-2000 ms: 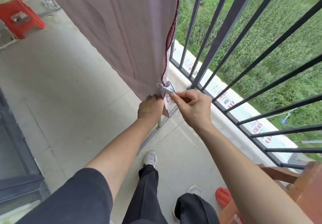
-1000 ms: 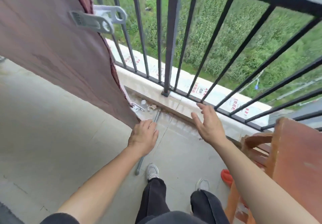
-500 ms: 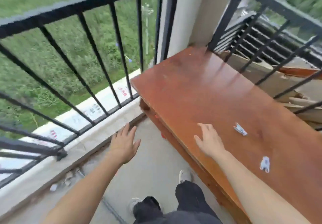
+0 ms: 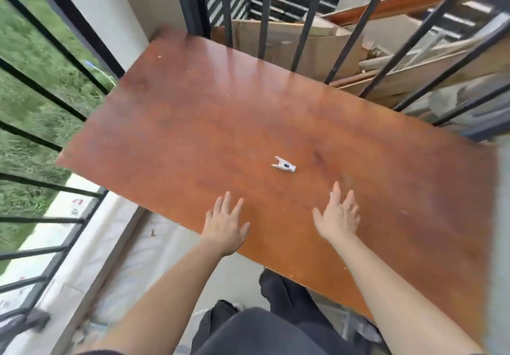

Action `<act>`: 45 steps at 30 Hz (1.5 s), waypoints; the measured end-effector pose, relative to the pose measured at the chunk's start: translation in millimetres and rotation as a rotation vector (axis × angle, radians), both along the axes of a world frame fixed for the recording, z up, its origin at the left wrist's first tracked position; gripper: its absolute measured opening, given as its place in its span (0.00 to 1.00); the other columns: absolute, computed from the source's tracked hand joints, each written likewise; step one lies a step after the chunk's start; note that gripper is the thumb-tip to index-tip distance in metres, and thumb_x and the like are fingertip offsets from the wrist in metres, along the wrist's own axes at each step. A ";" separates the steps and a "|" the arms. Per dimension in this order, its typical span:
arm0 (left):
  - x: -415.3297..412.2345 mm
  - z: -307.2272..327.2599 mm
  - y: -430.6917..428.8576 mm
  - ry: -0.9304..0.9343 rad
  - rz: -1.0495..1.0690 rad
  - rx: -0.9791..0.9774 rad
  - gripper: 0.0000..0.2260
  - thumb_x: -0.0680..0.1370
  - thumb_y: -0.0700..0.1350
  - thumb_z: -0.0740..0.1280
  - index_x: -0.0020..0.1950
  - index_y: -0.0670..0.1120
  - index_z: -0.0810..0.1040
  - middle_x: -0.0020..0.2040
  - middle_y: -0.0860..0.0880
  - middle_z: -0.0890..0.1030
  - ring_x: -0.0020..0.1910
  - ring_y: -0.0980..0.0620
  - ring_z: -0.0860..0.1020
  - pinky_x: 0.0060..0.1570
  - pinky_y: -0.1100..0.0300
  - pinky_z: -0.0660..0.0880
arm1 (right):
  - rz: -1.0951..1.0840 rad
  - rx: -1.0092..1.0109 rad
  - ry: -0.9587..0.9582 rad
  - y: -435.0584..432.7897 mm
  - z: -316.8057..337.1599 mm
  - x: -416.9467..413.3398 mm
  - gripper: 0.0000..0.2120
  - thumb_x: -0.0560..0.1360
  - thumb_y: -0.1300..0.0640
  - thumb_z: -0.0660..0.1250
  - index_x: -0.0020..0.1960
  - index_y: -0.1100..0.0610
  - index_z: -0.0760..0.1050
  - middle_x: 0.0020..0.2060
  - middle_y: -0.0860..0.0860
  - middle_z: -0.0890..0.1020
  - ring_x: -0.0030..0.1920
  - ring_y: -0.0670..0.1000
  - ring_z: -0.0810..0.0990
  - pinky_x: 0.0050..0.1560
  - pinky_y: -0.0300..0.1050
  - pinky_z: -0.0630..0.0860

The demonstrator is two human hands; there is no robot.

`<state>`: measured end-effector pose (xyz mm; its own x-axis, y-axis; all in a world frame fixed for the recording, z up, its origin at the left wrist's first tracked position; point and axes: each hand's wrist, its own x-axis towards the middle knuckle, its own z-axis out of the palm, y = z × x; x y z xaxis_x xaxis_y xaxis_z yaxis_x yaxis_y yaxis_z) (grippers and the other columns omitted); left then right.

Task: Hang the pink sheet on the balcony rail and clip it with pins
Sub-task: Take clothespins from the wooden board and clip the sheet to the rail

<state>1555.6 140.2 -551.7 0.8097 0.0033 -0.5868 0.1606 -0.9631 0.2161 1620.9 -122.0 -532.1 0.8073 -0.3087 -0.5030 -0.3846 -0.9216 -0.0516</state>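
**Reaching for the next pin on the bench**

Head view, the only one:

- Both hands are spread flat, fingers splayed, holding nothing. Left hand point(image 4: 226, 223) hovers over the near edge of the bench point(image 4: 193, 123). Right hand point(image 4: 338, 216) is further in over the top.
- One white pin point(image 4: 284, 165) lies on the bare wood ahead of both hands, slightly closer to the right, not touched.
- A small pale speck shows at the right hand's fingertips. Could be a second pin under the hand, can't tell.
- Balcony rail point(image 4: 49, 37) runs along the left. More bars stand behind the bench, with cardboard point(image 4: 276, 43) and scrap boards stacked beyond them.
- Pink sheet is out of frame now.

What changed: two seconds ago both hands were at the sheet's lower corner, the right hand fitting a pin. One second ago the right hand had let go and clips were already on the sheet's edge. Since then the view has swung from the sheet to the bench, both hands empty.

Read: sheet is hung and partly clipped. This is a resupply trip. Likely next step is a right-hand pinch on the pin, then back to the sheet. Frame is motion-blurred, so positions are approximate.
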 end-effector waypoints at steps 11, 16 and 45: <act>6.4 -5.1 -17.5 0.197 0.042 -0.015 0.28 0.80 0.57 0.58 0.78 0.56 0.55 0.81 0.50 0.44 0.79 0.45 0.45 0.74 0.42 0.57 | 0.013 0.226 0.120 -18.9 -26.2 17.9 0.17 0.77 0.47 0.64 0.60 0.57 0.69 0.57 0.56 0.76 0.59 0.60 0.77 0.55 0.51 0.73; -19.3 32.3 12.9 0.053 0.448 -0.012 0.25 0.81 0.55 0.58 0.77 0.50 0.62 0.80 0.45 0.55 0.76 0.43 0.58 0.72 0.47 0.61 | 0.362 0.453 0.136 47.9 -9.7 32.6 0.13 0.75 0.46 0.63 0.58 0.47 0.74 0.52 0.50 0.77 0.52 0.53 0.75 0.50 0.47 0.70; -883.7 221.3 18.6 -0.139 2.128 0.714 0.27 0.82 0.58 0.52 0.80 0.52 0.52 0.81 0.48 0.46 0.78 0.46 0.52 0.74 0.49 0.53 | 2.213 1.009 0.534 423.2 188.2 -715.8 0.17 0.72 0.41 0.67 0.42 0.55 0.77 0.35 0.53 0.78 0.34 0.49 0.73 0.34 0.34 0.65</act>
